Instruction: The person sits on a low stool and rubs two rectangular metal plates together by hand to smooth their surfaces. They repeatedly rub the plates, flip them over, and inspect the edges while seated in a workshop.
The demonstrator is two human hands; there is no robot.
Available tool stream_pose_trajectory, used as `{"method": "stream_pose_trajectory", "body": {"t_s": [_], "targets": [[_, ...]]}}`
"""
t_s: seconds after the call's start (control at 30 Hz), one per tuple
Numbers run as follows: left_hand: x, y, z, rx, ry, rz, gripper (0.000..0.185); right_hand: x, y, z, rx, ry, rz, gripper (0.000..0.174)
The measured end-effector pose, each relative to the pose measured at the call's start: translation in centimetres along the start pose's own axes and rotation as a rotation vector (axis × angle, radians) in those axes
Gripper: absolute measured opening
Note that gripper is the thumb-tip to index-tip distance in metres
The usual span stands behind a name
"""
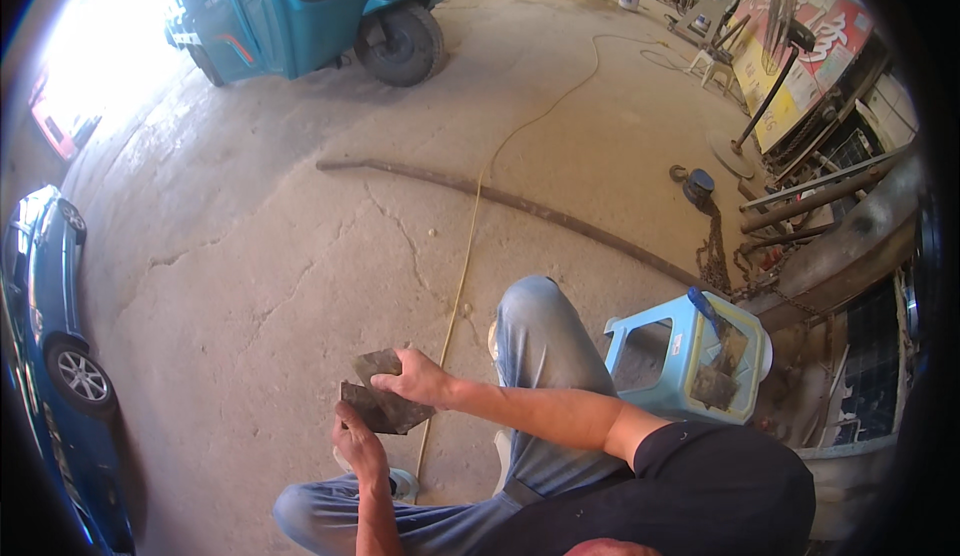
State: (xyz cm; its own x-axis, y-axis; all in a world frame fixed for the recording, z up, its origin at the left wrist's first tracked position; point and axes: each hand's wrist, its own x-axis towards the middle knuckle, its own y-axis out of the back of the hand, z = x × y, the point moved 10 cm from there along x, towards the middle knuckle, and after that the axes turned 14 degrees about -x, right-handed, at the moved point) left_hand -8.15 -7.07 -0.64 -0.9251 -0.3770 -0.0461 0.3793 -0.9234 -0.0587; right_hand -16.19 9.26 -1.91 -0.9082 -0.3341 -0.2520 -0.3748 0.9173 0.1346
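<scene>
Low in the view, my left hand (358,442) grips a dark, grimy flat plate (364,404) by its near edge, thumb along its side. My right hand (417,379) pinches a second thin, greyish plate (377,364) that lies across the first at an angle. The two overlap; what they are made of is hard to tell. Under the right hand, part of the overlap is hidden. To the right stands a light blue plastic stool (651,340), bearing a blue-handled tool (703,305) and a dark flat piece (713,387).
A long rusty pipe (525,205) lies on the cracked concrete floor (247,256), crossed by a yellow cord (469,245). A blue chain hoist (698,186) and steel beam (840,256) are at right. A teal three-wheeled vehicle (300,23) stands ahead, a blue car (56,331) left.
</scene>
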Motion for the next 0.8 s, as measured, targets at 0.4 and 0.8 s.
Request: {"method": "stream_pose_trajectory", "body": {"t_s": [0.4,0.8], "targets": [[-1.8,-2.4,1.4,0.211,-0.099,-0.182,0.046,-2.3,-0.8,-2.8,-0.165,0.347,0.231,0.041],[-1.0,-1.9,1.7,0.259,0.034,-0.159,0.044,1.2,2.4,-0.9,-0.314,0.014,0.170,0.054]]}}
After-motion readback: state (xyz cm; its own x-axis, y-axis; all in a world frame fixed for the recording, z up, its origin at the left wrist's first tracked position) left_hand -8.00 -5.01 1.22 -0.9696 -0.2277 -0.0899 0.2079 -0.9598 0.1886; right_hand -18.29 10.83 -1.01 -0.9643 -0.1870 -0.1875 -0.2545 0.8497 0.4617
